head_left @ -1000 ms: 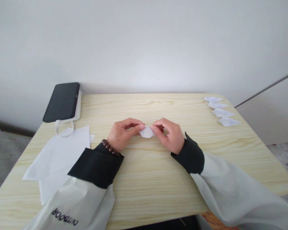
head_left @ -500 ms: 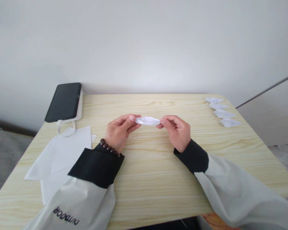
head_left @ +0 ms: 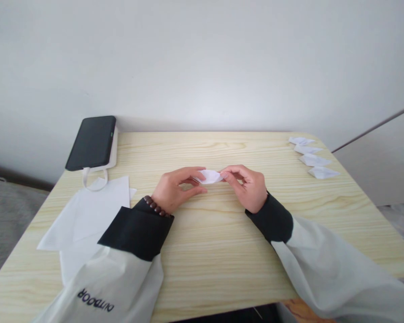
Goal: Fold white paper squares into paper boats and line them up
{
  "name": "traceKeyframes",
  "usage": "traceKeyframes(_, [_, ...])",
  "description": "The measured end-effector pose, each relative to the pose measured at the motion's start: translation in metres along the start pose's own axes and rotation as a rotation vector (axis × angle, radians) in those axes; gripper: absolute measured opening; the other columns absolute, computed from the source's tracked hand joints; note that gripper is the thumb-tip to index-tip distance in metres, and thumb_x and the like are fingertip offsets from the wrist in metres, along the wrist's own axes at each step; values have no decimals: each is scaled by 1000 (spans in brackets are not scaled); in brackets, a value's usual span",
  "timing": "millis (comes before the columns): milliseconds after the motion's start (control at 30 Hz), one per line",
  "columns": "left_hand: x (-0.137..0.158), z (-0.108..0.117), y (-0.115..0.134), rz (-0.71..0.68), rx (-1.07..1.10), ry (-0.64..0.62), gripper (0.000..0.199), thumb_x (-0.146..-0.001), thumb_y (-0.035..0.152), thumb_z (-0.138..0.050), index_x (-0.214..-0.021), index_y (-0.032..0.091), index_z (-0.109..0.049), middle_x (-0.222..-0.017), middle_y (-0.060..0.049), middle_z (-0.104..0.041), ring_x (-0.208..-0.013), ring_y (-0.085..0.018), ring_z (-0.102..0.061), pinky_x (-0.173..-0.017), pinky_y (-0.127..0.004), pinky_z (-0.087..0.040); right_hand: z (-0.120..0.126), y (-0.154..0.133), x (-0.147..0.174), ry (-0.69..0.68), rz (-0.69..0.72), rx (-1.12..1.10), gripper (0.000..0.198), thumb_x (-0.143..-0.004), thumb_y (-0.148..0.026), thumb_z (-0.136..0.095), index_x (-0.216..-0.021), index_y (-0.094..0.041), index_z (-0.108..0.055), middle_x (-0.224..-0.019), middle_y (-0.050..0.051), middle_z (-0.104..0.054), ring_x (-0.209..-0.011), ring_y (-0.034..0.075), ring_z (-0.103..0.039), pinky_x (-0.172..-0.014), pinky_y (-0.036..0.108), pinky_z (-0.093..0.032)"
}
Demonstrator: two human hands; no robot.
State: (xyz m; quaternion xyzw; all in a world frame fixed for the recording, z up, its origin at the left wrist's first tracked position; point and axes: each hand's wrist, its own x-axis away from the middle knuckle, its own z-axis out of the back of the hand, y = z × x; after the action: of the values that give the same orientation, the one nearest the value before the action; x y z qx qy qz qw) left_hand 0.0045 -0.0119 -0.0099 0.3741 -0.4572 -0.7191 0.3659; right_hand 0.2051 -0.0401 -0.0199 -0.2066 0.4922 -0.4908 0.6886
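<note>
A small folded white paper boat (head_left: 210, 176) is held level just above the middle of the table. My right hand (head_left: 246, 186) pinches its right end between thumb and fingers. At the other end, the fingertips of my left hand (head_left: 175, 188) touch the boat, while the left thumb stands apart below it. The left fingers hide that tip of the paper. Several similar folded white paper boats (head_left: 323, 172) lie in a slanting row at the table's far right.
Loose white paper sheets (head_left: 101, 211) overlap on the left, partly under my left sleeve. Behind them, a dark-screened device (head_left: 91, 142) on a white base has a white loop (head_left: 94, 189) at its front. A wall (head_left: 202, 67) borders the wooden table (head_left: 208, 260).
My left thumb has come away from the boat and dropped, and the left fingers have slid right along it. The boat is slightly lower and tilted differently; my right hand still pinches it.
</note>
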Motion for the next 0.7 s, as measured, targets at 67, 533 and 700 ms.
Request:
traceKeyframes(67, [0,0,1,-35,-95,19,16,-71,29,-69,-79,15,-68,-109,-10,-65,-83,-17,-65,-80,-30,-53,0,0,0,-35,15,0,12,-85,-28,-55,-83,-19,-63,-78,1,-70,-68,12,-67,-65,21,-53])
traceKeyframes(533, [-1,-5,6,140,-34,251,19,-62,35,-75,-69,18,-71,-80,-3,-73,-76,-17,-67,-75,-27,-53,-3,1,2,-128,-2,-193,16,-88,-30,-50,-100,-20,-52,-107,9,-66,-80,14,-67,-73,30,-56])
traceKeyframes(700, [1,-5,8,112,-71,218,15,-63,32,-75,-69,19,-72,-78,-2,-73,-73,-16,-67,-72,-25,-53,-1,-1,-1,-212,213,-1,8,-83,-24,-56,-89,-20,-59,-99,7,-68,-89,16,-65,-78,29,-53])
